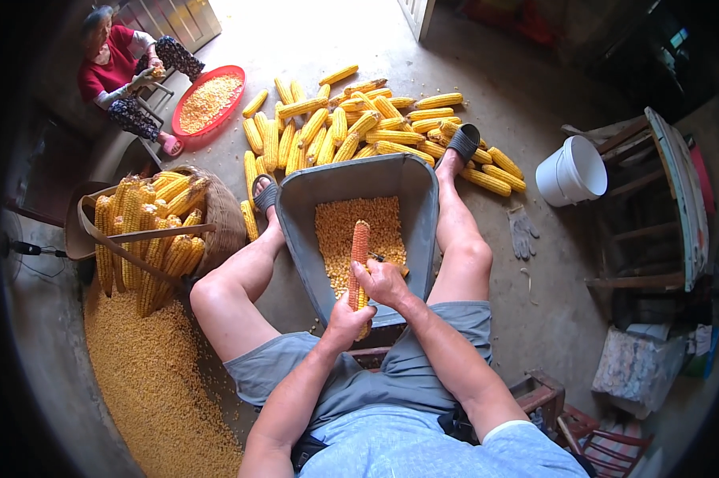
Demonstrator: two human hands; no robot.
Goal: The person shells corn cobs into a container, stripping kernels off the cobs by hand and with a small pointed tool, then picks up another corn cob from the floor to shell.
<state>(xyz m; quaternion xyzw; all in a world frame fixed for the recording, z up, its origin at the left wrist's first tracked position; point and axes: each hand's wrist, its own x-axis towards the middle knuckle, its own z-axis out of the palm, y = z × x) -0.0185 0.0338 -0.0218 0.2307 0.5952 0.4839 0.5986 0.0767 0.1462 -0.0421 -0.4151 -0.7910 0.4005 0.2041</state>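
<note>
Your left grip (pixel 345 323) holds one part-stripped corn cob (pixel 360 245); your right grip (pixel 385 283) touches it, closure unclear. Beneath: one grey tub (pixel 298 209), loose kernels (pixel 339 219) inside.

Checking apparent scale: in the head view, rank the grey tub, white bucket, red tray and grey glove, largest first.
1. Grey tub
2. White bucket and red tray: look too alike to rank
3. Grey glove, clearly smallest

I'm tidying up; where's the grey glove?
In the head view, the grey glove lies on the floor, right of the person's right knee, on the near side of the white bucket.
</note>
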